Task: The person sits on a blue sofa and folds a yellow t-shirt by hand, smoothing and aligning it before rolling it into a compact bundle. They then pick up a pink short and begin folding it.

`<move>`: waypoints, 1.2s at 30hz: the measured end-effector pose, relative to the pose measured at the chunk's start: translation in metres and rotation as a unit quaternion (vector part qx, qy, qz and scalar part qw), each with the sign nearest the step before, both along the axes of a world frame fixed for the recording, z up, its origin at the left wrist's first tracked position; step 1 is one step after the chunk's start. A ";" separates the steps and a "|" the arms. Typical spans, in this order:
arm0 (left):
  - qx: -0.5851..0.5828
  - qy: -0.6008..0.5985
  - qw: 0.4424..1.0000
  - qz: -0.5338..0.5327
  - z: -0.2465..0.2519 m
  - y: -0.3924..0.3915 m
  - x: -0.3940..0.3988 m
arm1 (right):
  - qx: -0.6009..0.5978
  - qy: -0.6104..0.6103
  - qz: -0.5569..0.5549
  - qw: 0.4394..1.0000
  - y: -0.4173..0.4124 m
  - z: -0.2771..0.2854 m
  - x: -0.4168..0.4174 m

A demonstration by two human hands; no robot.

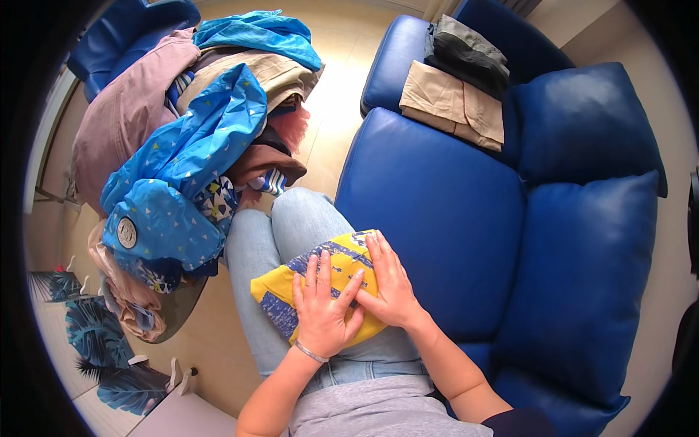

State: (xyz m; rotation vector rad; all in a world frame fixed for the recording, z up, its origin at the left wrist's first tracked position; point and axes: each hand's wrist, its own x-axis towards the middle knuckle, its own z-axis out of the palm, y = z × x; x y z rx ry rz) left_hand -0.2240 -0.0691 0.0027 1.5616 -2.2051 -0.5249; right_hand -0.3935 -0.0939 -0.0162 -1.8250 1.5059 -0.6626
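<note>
A folded yellow cloth garment with a blue pattern [278,284] lies across my lap, over light blue jeans. My left hand [325,308], with a metal bracelet at the wrist, rests flat on the middle of it with fingers apart. On its right part my right hand [389,284] presses flat, fingers lying near one another and thumb out towards the left hand. The two thumbs are close together. Neither hand grips the cloth; the garment's underside is hidden.
A big loose heap of clothes, with a blue patterned jacket [185,147] on it, stands at the left. Folded beige trousers [448,104] and folded dark garments [469,54] lie on the blue leather sofa [431,218] at the right. A white drawer unit with leaf decoration [98,333] is at lower left.
</note>
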 end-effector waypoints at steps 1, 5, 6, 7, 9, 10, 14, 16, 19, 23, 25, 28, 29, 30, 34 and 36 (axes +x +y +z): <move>-0.004 0.001 1.000 0.003 -0.001 0.000 -0.001 | -0.002 -0.017 0.002 1.000 -0.001 -0.002 -0.002; 0.000 -0.002 1.000 -0.009 -0.003 -0.001 -0.002 | 0.068 -0.174 -0.074 0.980 -0.002 -0.010 -0.010; -0.003 -0.005 1.000 -0.014 -0.002 -0.001 0.000 | 0.104 -0.237 -0.111 0.959 -0.003 -0.010 -0.010; -0.006 -0.008 1.000 -0.018 -0.002 -0.001 0.002 | 0.125 -0.243 -0.125 0.954 -0.005 -0.009 -0.009; 0.000 -0.013 0.999 -0.032 -0.001 -0.001 0.005 | 0.163 -0.256 -0.150 0.941 -0.009 -0.005 -0.004; 0.002 -0.017 0.999 -0.039 0.000 -0.001 0.006 | 0.126 -0.191 -0.149 0.962 -0.010 -0.008 -0.002; 0.018 0.047 0.998 -0.036 0.017 -0.011 0.009 | 0.030 -0.170 -0.188 0.967 -0.013 0.003 0.006; 0.020 0.096 0.995 -0.032 0.027 -0.027 0.015 | -0.028 -0.163 -0.217 0.962 -0.008 0.010 0.013; -0.015 0.210 0.975 0.075 0.017 -0.067 0.005 | -0.109 -0.115 -0.190 0.969 0.000 0.007 0.011; 0.067 0.130 0.985 0.097 -0.005 -0.083 -0.007 | -0.108 -0.113 -0.187 0.970 0.006 0.002 0.012; 0.070 0.149 0.981 0.099 -0.013 -0.082 -0.008 | -0.115 -0.115 -0.191 0.968 0.009 0.005 0.014; 0.079 0.180 0.976 0.095 -0.022 -0.083 -0.005 | -0.129 -0.106 -0.179 0.969 0.010 0.006 0.014; 0.071 0.187 0.975 0.094 -0.023 -0.084 -0.005 | -0.136 -0.100 -0.174 0.970 0.010 0.005 0.013; 0.062 0.194 0.975 0.094 -0.022 -0.085 -0.005 | -0.144 -0.095 -0.168 0.971 0.009 0.004 0.013; 0.061 0.217 0.968 0.109 -0.023 -0.085 -0.007 | -0.150 -0.111 -0.166 0.968 0.009 0.002 0.013; 0.062 0.218 0.967 0.117 -0.023 -0.085 -0.008 | -0.154 -0.124 -0.164 0.966 0.010 -0.002 0.013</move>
